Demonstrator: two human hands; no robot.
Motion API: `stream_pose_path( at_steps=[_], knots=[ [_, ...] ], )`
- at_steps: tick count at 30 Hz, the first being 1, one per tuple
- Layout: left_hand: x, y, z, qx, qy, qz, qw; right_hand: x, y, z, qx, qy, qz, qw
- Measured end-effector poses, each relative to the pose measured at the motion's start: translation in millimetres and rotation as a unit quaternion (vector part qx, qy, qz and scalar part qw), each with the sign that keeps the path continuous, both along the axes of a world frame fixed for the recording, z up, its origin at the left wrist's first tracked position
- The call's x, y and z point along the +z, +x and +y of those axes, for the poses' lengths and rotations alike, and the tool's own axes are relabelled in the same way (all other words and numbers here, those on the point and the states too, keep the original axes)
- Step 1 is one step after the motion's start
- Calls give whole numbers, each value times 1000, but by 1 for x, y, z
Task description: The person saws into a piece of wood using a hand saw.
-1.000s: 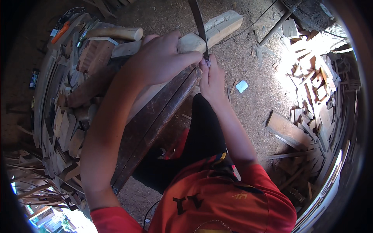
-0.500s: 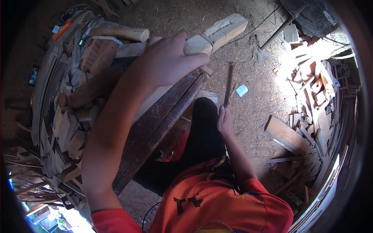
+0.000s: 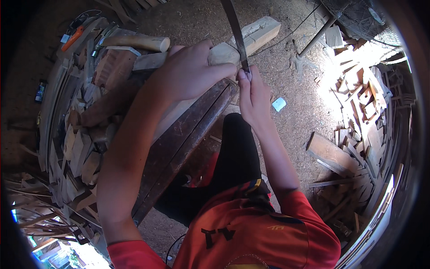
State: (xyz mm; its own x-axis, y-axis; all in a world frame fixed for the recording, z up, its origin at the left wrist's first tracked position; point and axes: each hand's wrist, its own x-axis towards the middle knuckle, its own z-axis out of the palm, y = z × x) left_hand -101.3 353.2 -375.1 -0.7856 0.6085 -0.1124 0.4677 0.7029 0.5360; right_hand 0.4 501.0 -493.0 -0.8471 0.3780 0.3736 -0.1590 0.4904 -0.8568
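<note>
My left hand [image 3: 186, 71] is closed over a pale length of wood [image 3: 262, 35], pressing it down at the end of the dark workbench [image 3: 188, 127]. The wood's far end juts past the bench edge, with a rough hollow along its top. In my right hand [image 3: 255, 96] is a long, narrow, dark metal file [image 3: 234, 28], gripped near its lower end with thumb and fingers. It points up and away, crossing in front of the wood close to my left thumb; whether it touches the wood I cannot tell.
A hammer [image 3: 136, 42] with a wooden handle lies among wood pieces on the bench's left. Farther left is an orange-handled tool [image 3: 72, 38]. Offcuts [image 3: 365, 98] pile up on the right, below a fan [image 3: 365, 20]. A pale blue scrap [image 3: 278, 104] lies on the dusty floor.
My right hand has risen and moved forward, bringing the file from beside my knee up across the wood. My left hand and the wood have barely shifted.
</note>
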Motion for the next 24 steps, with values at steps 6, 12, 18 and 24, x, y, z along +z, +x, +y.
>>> stream_pose_path(
  at_steps=[6,12,18,24],
  knots=[
    [-2,-3,-3,-17,21,-1,1000,8,-6,-6,-5,19,-4,1000],
    [-1,0,0,-26,23,-5,999,-20,-14,0,5,45,10,999],
    [1,0,-3,22,63,-6,998,-133,23,2,20,-33,-93,995],
    [1,1,0,21,21,-11,999,-214,120,10,-32,-32,-129,991]
  ],
)
